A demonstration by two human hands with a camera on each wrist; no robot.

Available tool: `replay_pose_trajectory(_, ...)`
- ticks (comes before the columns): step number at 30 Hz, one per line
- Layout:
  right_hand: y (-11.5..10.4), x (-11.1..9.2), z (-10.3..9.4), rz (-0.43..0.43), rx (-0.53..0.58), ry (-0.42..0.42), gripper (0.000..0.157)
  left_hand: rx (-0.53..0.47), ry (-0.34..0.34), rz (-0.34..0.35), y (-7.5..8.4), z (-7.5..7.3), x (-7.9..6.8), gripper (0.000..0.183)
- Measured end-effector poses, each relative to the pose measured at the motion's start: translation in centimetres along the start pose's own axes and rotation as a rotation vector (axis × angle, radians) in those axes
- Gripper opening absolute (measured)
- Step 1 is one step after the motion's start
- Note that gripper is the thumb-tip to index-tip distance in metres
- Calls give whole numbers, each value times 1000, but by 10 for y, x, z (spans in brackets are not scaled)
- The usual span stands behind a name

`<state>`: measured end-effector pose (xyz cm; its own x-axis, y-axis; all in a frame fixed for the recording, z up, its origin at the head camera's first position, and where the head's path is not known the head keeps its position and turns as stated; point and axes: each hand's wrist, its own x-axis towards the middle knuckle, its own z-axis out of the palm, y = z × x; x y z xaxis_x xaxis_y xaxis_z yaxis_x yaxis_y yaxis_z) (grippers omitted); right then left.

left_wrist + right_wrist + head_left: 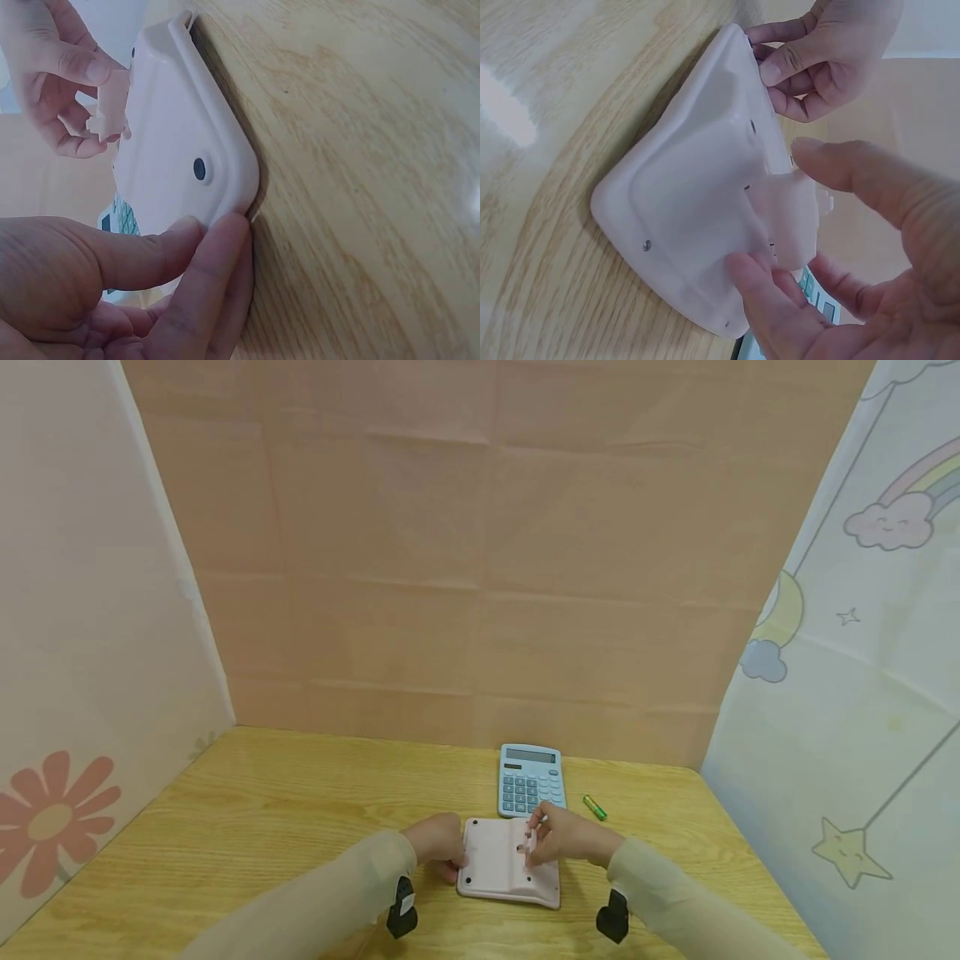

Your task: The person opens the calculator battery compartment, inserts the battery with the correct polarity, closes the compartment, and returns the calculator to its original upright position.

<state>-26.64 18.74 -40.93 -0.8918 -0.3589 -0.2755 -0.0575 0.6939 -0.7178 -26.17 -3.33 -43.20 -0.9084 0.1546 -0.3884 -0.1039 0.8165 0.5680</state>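
A pink calculator (491, 856) lies with its back facing up on the wooden table, black rubber feet showing near its corners. My left hand (438, 841) pinches its left edge, thumb on the back and fingers along the side. Over the right part of the back, my right hand (566, 837) holds a small pink battery cover (787, 217) between thumb and fingers. In the right wrist view the cover stands tilted up from the calculator's back, with one finger touching the back beside it. A clip tab shows on the cover (112, 105) in the left wrist view.
A light blue calculator (528, 781) lies face up just behind the pink one. To its right is a green battery (595, 808). A tan backdrop (480, 568) rises behind the table, with patterned sheets on both sides.
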Motion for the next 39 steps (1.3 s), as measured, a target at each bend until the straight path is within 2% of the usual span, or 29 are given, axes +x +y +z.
replay_pose_trajectory(4,0,-1,-4,12,-30,20,49,-8,-4,7,-1,1,2,15)
replay_pose_trajectory(8,3,-2,-9,-15,-44,35,48,-19,-4,4,-2,2,4,15)
replay_pose_trajectory(16,8,-6,-30,-115,-11,-34,45,-20,1,2,-1,4,5,16)
replay_pose_trajectory(20,16,-5,-41,-133,-22,-45,49,-34,0,2,0,3,3,16)
replay_pose_trajectory(31,45,-7,-66,-148,-119,-58,52,-37,-2,3,2,2,1,16)
replay_pose_trajectory(35,52,-9,-68,-173,-181,-52,49,-35,2,1,2,2,-1,16)
replay_pose_trajectory(39,57,-8,-67,-163,-262,-21,47,-37,4,3,2,2,-1,16)
